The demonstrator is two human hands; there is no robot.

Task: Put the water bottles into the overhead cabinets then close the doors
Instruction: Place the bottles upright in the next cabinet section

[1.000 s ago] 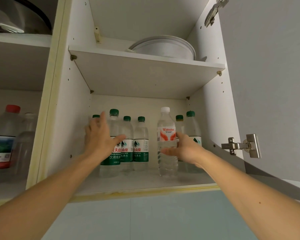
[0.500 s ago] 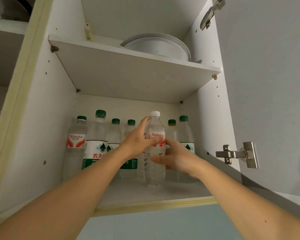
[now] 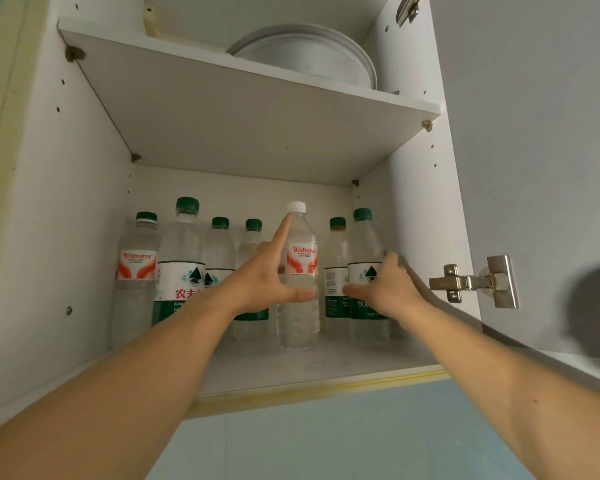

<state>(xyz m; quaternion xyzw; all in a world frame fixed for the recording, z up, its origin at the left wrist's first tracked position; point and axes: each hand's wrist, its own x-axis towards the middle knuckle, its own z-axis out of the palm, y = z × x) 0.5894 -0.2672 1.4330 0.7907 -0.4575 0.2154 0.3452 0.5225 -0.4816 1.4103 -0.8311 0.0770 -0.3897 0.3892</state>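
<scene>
1. Left hand [image 3: 260,278] spread wide against the white-capped bottle [image 3: 298,306]: forefinger straight up along the neck, thumb laid across the ribbed body below the red label. Flat contact, no curl around it.
2. Right hand [image 3: 387,289] loose too, thumb pointing left toward that same bottle but apart from it, fingers reaching in front of the green-capped bottle [image 3: 366,271] at the far right. Nothing gripped; touching or not, cannot tell.
3. Standing upright on the cabinet floor [image 3: 326,368], white-capped bottle, a little forward of the row behind.
4. Behind and to the left: a second red-labelled bottle [image 3: 136,271] with a green cap nearest the left wall, then a taller green-labelled bottle [image 3: 184,265], then two smaller green-capped ones [image 3: 220,244] [image 3: 253,237] partly hidden by the left wrist.
5. Right of the white cap: another green-capped bottle [image 3: 336,268], just beside the far-right one.
6. Overhead, a white shelf [image 3: 257,109] carrying a round white dish [image 3: 309,57] set toward the back right.
7. Swung wide on the right, the cabinet door [image 3: 534,133], metal hinge [image 3: 475,282] plain against it, second hinge [image 3: 407,8] at the top edge.
8. Below the yellowed front lip, pale blue wall [image 3: 326,438].
</scene>
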